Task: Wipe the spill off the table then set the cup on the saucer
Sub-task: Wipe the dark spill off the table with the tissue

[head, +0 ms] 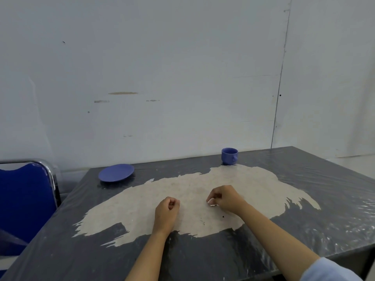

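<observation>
Cup (229,156): blue, upright, at the far edge of the desk (324,209), well beyond the right hand (225,197) and slightly to its right. Handle faces the camera side.

Saucer (116,172): blue, bare, beyond the left hand (167,209) and off to its left, well apart from the cup.

Between them and under both hands: a large pale beige patch (203,191) across the dark, plastic-covered desk top. A few dark specks sit on it just nearer than the right hand. Can't tell if the patch is wet.

Nothing stands between the hands and the cup or saucer.

Blue chair (24,199) with chrome frame at the desk's left side, left of the left hand.

Left hand: loose fist, knuckles up, resting on the patch, gripping nothing visible.

Right hand: curled closed over a small white wad (212,202), probably tissue, pressed to the desk. Light blue sleeve (332,270) at the forearm's near end.
</observation>
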The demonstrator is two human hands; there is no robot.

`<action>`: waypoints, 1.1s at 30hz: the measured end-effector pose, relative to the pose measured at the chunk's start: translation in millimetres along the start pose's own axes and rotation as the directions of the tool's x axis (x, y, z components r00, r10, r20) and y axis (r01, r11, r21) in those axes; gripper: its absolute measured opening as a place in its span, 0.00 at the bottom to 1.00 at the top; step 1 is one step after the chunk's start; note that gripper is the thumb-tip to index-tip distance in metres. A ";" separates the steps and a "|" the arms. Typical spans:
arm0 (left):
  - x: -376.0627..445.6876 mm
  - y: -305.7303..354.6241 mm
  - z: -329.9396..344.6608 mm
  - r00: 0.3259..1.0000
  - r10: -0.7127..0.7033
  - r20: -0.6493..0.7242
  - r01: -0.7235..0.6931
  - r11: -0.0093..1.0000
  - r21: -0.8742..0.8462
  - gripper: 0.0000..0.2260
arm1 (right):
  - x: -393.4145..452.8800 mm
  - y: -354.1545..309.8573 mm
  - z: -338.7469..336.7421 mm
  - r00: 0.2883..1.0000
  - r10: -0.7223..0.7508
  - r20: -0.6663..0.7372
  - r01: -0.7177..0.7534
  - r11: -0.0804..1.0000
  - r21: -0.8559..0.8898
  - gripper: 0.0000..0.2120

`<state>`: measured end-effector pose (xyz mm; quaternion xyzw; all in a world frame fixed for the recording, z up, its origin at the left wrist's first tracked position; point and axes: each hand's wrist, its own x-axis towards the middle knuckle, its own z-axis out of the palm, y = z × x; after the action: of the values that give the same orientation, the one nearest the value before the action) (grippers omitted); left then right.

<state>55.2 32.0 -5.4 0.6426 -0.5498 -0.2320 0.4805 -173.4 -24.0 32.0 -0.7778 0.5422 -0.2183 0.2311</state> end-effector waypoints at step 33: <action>-3.0 2.7 0.8 1.000 0.008 -0.004 -0.008 0.999 0.051 0.06 | -53.1 -8.2 4.1 0.997 -0.062 0.055 0.055 0.991 0.120 0.08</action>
<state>52.4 34.7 -4.1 0.6531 -0.5571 -0.2143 0.4660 -181.7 29.1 28.9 -0.7844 0.4982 -0.2339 0.2862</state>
